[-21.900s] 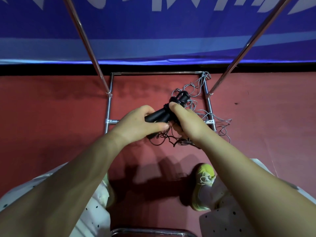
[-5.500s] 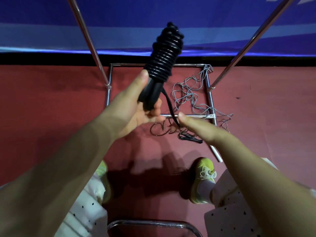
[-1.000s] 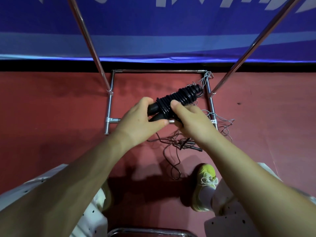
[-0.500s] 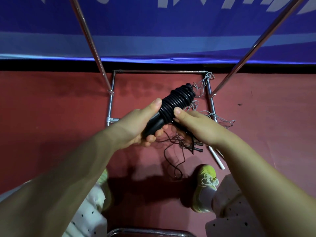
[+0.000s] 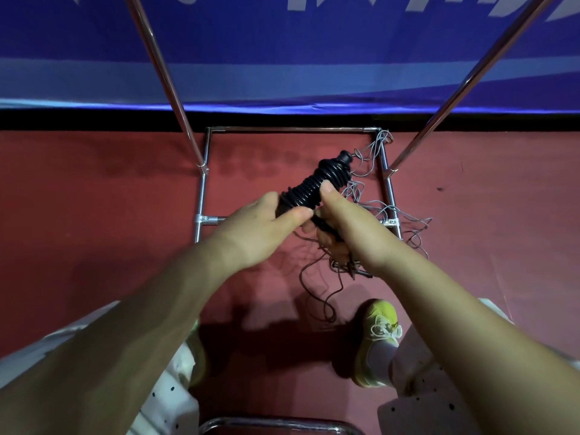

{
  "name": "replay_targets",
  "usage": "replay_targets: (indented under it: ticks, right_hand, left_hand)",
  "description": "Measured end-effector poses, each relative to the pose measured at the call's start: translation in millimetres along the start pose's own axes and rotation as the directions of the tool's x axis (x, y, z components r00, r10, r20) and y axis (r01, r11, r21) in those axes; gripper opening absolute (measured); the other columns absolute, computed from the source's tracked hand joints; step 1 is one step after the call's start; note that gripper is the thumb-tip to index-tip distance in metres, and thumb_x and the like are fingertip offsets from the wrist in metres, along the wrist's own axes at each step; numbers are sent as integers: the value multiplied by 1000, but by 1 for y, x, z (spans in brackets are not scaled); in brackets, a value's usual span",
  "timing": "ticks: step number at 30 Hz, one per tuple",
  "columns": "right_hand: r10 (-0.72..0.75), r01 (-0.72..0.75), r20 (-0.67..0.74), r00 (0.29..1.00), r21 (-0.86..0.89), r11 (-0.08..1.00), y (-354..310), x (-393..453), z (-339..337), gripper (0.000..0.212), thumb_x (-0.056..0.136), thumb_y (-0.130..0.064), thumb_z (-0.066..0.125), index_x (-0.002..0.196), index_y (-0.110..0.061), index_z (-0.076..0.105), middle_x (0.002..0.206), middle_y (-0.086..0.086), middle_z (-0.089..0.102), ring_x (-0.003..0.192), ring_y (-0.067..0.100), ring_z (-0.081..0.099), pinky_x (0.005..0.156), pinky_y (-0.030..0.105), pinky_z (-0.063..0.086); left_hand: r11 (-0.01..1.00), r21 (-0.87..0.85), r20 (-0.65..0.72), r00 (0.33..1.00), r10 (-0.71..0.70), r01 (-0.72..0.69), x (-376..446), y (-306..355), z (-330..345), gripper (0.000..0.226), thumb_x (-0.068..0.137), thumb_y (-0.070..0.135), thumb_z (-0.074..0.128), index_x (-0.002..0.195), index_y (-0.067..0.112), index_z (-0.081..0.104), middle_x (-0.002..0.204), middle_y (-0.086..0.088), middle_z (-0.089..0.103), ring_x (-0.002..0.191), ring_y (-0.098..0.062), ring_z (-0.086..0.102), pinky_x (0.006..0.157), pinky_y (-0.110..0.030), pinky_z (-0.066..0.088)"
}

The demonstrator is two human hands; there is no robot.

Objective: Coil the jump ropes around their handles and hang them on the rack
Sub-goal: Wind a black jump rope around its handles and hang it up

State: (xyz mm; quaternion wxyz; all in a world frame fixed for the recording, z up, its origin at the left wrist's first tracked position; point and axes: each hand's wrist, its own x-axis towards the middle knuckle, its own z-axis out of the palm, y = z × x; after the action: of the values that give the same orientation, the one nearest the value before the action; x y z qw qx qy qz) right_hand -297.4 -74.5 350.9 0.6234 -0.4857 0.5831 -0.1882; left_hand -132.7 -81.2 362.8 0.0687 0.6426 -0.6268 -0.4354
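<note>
A black jump rope is wound in tight coils around its black handles and points up and to the right. My left hand grips the lower end of the handles, thumb across them. My right hand pinches the coil near its middle, thumb on top of the windings. A loose tail of dark rope hangs below my hands to the floor. The chrome rack stands in front of me, with two slanted poles rising from its floor frame.
A tangle of grey ropes lies on the red floor over the rack's right rail. A blue banner covers the wall behind. My yellow shoe stands at lower right. A chrome bar curves along the bottom edge.
The coiled handles have tilted and shifted slightly. My right thumb has moved up onto the windings and my left thumb now lies across the handles.
</note>
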Motion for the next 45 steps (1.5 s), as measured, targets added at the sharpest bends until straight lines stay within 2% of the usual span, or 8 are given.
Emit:
replay_targets:
  ticks: [7,11,16,22,25,32,39,45]
  right_hand:
    - [48,-47,-12,999,59,997,3,2,0,53,94,-57,41,61,-16,50,52,0,26,43,13,19,50,31,14]
    - [-16,24,-63,998,121,992,1,2,-1,37,76,-52,45,56,-21,40,54,1,26,50,16,16,55,42,10]
    - [-286,279,29,958,148,949,-4,-2,-5,61,69,-50,43,75,11,40,59,29,32,52,44,28,51,48,23]
    - [-327,324,16,945,88,942,-2,-5,-2,59,81,-53,38,78,5,51,54,5,44,53,20,32,52,33,20]
    - [-250,250,71,966,8,968,0,-1,-4,66,87,-59,35,81,5,48,67,13,41,54,20,31,48,28,21]
    - [-45,48,22,999,-143,989,3,1,-5,54,104,-41,24,69,-7,49,42,-8,46,32,8,40,36,16,31]
    - [-17,-16,-95,995,-339,941,10,7,-4,69,95,-60,33,53,-9,54,48,6,53,47,19,51,57,30,42]
    - [8,-6,16,1000,-133,991,5,3,-1,74,100,-54,23,87,6,65,53,7,59,45,18,54,51,24,44]
  left_hand:
    - [997,77,121,993,11,-21,-1,0,3,40,86,59,49,106,25,45,91,16,48,93,-12,51,71,-25,40]
    - [908,-404,245,969,-10,112,3,-3,-2,55,73,69,54,96,20,61,85,3,67,74,-13,63,78,-31,51]
    - [546,-695,633,758,157,467,-3,4,-13,81,69,72,29,77,5,73,68,-11,66,50,-19,58,49,-23,47]
    - [518,-663,718,655,236,540,-3,1,-10,78,76,75,27,76,8,68,61,-1,52,38,-8,34,46,-23,35]
    - [570,-661,667,730,149,487,0,-1,-9,79,83,74,22,77,8,65,62,-3,53,39,-8,28,48,-24,34]
    - [814,-530,324,944,-65,238,2,-1,7,76,95,64,14,80,9,64,60,-5,60,39,-10,32,50,-23,37]
    - [984,-173,44,999,-27,34,10,-13,7,83,75,81,15,69,14,64,77,-8,68,73,-27,62,81,-47,54]
    - [999,-7,-35,998,-50,49,12,-11,7,47,88,63,41,104,21,54,103,2,58,97,-20,55,80,-32,42]
